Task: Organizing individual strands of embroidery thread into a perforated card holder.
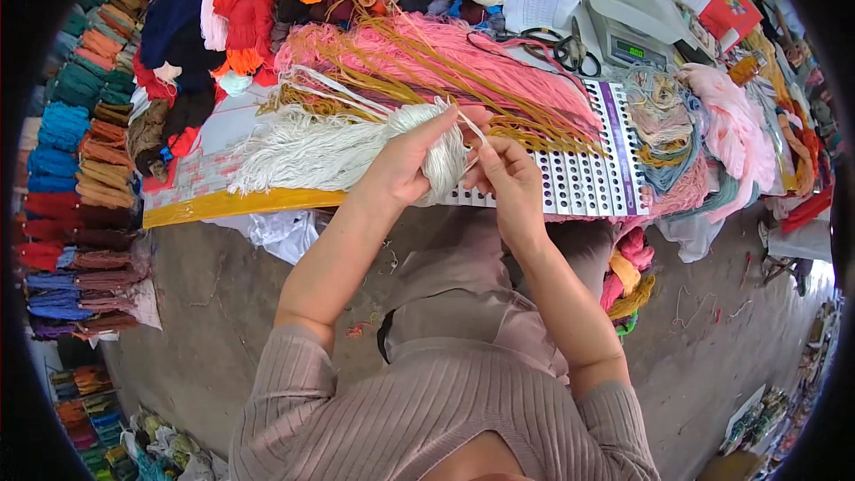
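Note:
My left hand (406, 158) is wrapped round a thick hank of white yarn (445, 163) above the table's near edge. A strand of the same white yarn runs across the top of the hank to my right hand (514, 176), whose thumb and fingers pinch it. To the left, loose white yarn strands (298, 150) spread out over the table. Just beyond my hands lie long pink threads (525, 71) and mustard threads (512, 116), partly covering a white board with rows of holes (583, 185). My fingers behind the hank are partly hidden.
Colourful yarn hanks (258, 27) pile up at the back left. Scissors (574, 53) lie near a digital scale (631, 46) at the back right. Tangled pastel threads (663, 116) and a pale pink bundle (726, 116) sit to the right. Shelved yarn (62, 160) lines the left.

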Demonstrator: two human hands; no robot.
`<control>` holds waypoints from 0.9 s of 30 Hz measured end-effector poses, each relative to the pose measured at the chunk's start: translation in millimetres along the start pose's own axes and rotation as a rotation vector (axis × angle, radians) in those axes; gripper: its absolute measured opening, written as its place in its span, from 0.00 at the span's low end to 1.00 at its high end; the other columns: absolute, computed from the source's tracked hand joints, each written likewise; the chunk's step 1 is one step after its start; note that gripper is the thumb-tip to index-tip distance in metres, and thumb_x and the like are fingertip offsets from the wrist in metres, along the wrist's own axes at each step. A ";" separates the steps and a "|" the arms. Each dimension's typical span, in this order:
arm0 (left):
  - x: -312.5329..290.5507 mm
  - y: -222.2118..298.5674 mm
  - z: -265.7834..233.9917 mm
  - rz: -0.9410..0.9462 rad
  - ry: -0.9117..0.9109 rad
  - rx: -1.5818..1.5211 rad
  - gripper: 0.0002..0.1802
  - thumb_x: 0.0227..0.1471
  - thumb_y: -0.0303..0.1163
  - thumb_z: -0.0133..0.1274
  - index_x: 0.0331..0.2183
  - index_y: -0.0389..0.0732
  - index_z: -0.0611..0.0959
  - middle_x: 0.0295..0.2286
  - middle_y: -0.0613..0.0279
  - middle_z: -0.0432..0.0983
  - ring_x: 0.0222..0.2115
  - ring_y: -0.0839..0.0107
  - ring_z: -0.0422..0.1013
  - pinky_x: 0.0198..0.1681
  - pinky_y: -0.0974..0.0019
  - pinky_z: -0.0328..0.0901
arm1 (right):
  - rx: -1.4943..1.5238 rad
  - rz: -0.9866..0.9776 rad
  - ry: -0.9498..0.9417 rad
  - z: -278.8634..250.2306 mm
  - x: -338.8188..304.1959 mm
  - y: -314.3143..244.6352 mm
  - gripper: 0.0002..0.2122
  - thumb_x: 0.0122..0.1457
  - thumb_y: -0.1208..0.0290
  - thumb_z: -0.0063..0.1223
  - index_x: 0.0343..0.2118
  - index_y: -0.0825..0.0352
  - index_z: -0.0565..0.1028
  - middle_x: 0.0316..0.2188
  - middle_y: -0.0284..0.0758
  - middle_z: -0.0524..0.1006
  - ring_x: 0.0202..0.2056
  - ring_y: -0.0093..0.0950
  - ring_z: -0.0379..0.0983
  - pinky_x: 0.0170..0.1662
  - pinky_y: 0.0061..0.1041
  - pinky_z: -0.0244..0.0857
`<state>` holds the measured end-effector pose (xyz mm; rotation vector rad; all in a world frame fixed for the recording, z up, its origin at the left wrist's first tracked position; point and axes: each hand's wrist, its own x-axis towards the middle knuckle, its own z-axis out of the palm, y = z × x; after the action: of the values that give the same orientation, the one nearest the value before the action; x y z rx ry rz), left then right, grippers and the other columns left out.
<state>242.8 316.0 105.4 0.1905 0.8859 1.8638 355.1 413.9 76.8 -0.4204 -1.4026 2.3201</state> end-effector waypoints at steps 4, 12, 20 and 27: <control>-1.5 -4.8 -1.5 -0.068 -0.122 0.076 0.19 0.56 0.40 0.43 0.43 0.35 0.73 0.30 0.58 0.74 0.25 0.69 0.72 0.26 0.66 0.69 | -0.050 0.003 -0.021 3.1 1.4 -1.0 0.06 0.59 0.72 0.46 0.32 0.70 0.69 0.26 0.29 0.71 0.21 0.15 0.64 0.25 0.13 0.57; -4.2 -6.6 5.6 -0.051 -0.035 0.103 0.20 0.56 0.41 0.43 0.43 0.35 0.73 0.29 0.57 0.74 0.21 0.68 0.72 0.24 0.67 0.69 | -0.040 -0.012 0.004 1.6 0.5 3.8 0.06 0.59 0.71 0.46 0.33 0.70 0.68 0.21 0.26 0.67 0.19 0.13 0.61 0.23 0.13 0.55; -4.6 -8.4 -3.4 -0.101 -0.097 0.068 0.21 0.56 0.40 0.44 0.45 0.34 0.73 0.41 0.58 0.72 0.39 0.69 0.71 0.40 0.64 0.68 | -0.146 -0.015 -0.036 -0.8 2.8 10.1 0.06 0.61 0.71 0.43 0.32 0.68 0.67 0.20 0.26 0.66 0.19 0.13 0.59 0.21 0.13 0.50; -4.6 -3.1 -4.1 0.101 0.218 -0.036 0.17 0.54 0.38 0.48 0.41 0.36 0.76 0.34 0.61 0.75 0.30 0.72 0.72 0.33 0.66 0.69 | -0.160 -0.069 0.003 5.3 -3.7 2.2 0.06 0.62 0.71 0.39 0.31 0.68 0.65 0.21 0.28 0.69 0.20 0.15 0.62 0.25 0.14 0.54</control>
<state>245.2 310.7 101.6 0.0096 1.0054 2.0205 355.6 407.1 77.5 -0.4138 -1.5819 2.1604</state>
